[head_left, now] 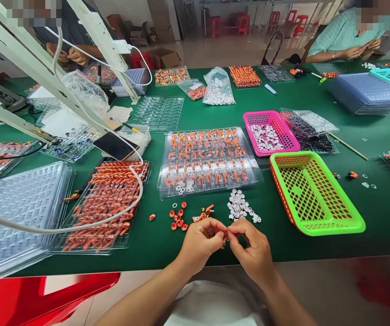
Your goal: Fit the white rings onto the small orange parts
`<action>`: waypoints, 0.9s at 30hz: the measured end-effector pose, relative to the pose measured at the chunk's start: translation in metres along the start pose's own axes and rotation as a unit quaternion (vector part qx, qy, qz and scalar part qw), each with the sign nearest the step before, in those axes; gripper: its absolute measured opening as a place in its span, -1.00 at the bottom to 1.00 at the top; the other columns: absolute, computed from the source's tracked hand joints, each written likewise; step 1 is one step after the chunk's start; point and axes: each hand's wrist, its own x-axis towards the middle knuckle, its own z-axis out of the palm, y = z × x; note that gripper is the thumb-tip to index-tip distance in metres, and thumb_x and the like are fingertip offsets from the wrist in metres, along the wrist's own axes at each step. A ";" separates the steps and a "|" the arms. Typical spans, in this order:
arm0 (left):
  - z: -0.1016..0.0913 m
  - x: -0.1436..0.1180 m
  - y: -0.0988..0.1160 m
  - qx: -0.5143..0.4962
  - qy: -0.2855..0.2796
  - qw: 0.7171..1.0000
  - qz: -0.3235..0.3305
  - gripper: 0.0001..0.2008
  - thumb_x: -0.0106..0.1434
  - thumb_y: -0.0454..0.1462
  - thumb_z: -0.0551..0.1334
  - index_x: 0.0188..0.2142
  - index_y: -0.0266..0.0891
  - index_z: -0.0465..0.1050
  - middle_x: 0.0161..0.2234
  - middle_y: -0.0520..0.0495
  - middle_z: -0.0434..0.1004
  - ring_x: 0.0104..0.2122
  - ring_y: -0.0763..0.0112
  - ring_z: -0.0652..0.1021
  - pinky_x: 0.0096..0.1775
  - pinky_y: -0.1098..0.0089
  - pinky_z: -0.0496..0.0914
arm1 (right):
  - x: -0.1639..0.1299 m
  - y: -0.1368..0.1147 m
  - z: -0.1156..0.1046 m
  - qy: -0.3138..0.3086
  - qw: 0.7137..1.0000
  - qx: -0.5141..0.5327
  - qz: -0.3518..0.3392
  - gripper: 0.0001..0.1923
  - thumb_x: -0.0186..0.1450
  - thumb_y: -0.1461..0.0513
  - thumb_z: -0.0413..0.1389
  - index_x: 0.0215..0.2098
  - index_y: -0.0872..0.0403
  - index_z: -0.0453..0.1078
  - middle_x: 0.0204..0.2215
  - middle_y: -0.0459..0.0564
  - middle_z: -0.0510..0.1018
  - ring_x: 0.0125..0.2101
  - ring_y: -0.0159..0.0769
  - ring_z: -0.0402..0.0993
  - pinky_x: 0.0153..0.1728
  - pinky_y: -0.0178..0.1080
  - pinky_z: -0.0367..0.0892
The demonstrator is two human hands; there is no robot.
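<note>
A tiny orange part, mostly hidden, sits pinched between the fingertips of both hands just above the near edge of the green table; the left hand and the right hand meet there, fingers curled together and clamped on it; just beyond them lie a loose scatter of small orange rings and a little heap of white round discs; farther back rests a clear plastic blister tray of orange and white pieces; to its right stands an empty bright green mesh plastic basket, with a pink mesh plastic basket of white bits behind it; to the left lies a clear tray heaped with long orange parts, crossed by a white cable.
</note>
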 end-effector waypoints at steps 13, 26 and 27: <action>-0.007 -0.001 0.001 -0.009 -0.076 0.997 0.007 -0.91 0.09 -0.34 0.34 -0.36 -0.32 0.59 -0.49 -0.02 0.60 -0.52 0.51 0.54 -0.39 0.49 0.45 | 0.002 0.000 -0.008 -0.006 1.000 0.006 0.006 -0.83 0.31 0.40 0.08 -0.22 0.02 0.36 -0.37 -0.08 0.50 -0.36 -0.33 0.46 -0.34 -0.28 0.39; 0.002 -0.003 0.006 0.016 -0.004 1.000 0.002 -0.93 -0.05 -0.40 0.29 -0.49 -0.32 0.54 -0.58 0.01 0.57 -0.57 0.51 0.50 -0.47 0.51 0.41 | 0.005 -0.002 -0.006 -0.004 1.000 0.016 -0.011 -0.79 0.31 0.43 0.05 -0.21 0.01 0.34 -0.39 -0.08 0.47 -0.36 -0.34 0.45 -0.34 -0.28 0.40; 0.002 -0.002 0.006 0.015 -0.006 1.000 0.002 -0.93 -0.05 -0.40 0.29 -0.49 -0.32 0.54 -0.58 0.00 0.57 -0.57 0.51 0.50 -0.47 0.51 0.42 | 0.005 -0.001 -0.007 -0.009 1.000 0.013 -0.012 -0.78 0.31 0.43 0.05 -0.18 0.00 0.35 -0.37 -0.07 0.47 -0.35 -0.33 0.45 -0.33 -0.28 0.40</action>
